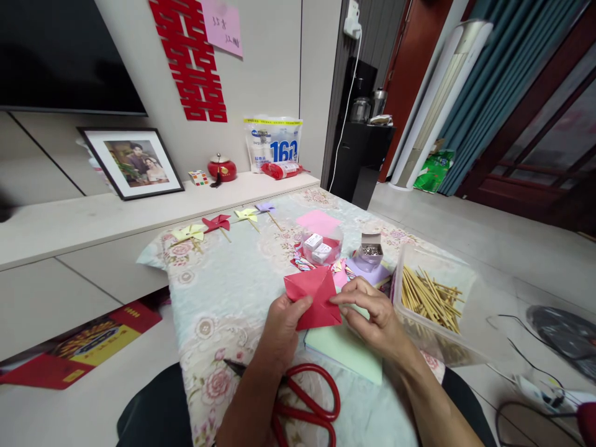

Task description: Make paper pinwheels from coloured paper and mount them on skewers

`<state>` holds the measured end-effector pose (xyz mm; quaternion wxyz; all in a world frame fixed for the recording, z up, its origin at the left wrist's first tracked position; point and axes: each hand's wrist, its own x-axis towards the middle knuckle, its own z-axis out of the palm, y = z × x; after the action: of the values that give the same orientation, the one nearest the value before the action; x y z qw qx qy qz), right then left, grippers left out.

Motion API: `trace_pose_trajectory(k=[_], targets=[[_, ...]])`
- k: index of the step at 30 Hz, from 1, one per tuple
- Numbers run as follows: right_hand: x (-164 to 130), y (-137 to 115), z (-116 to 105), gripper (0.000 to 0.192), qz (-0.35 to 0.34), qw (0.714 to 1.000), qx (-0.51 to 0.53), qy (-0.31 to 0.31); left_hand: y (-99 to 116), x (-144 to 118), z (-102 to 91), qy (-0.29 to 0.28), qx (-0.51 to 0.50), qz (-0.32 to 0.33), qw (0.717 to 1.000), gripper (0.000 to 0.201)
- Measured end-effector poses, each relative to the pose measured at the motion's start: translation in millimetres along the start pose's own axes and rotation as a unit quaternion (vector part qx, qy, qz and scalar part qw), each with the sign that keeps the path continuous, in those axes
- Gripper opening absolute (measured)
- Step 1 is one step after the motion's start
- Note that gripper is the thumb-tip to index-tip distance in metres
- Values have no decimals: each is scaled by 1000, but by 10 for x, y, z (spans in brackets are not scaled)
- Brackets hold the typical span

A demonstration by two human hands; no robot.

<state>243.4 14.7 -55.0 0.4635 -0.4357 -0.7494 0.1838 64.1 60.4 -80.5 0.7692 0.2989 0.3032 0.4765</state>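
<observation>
Your left hand and right hand pinch a folded red paper, creased into triangles, above the floral table near its front edge. Red scissors lie below; a stick tub sits right.

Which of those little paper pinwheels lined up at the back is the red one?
The red pinwheel is second from the left in the row, between a pale yellow pinwheel and another yellow pinwheel; the lilac pinwheel is far right.
</observation>
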Motion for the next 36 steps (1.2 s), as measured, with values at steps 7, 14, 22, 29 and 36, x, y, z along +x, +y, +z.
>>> trace_pose_trajectory(k=[7,14,22,29,36], targets=[[9,-16,31,17,36,999,-24,-25,-69,31,-61,0,22,0,1000,35],[-12,92,86,20,-5,999,-33,-18,-50,16,-27,-17,17,-8,1000,37],[-6,76,64,13,-26,997,-9,-69,-119,67,-114,13,84,15,996,32],[28,-25,78,10,19,997,-10,-75,-118,57,-74,20,129,13,991,28],[48,-49,111,17,90,993,-5,-70,-41,2,19,8,135,-2,991,26]])
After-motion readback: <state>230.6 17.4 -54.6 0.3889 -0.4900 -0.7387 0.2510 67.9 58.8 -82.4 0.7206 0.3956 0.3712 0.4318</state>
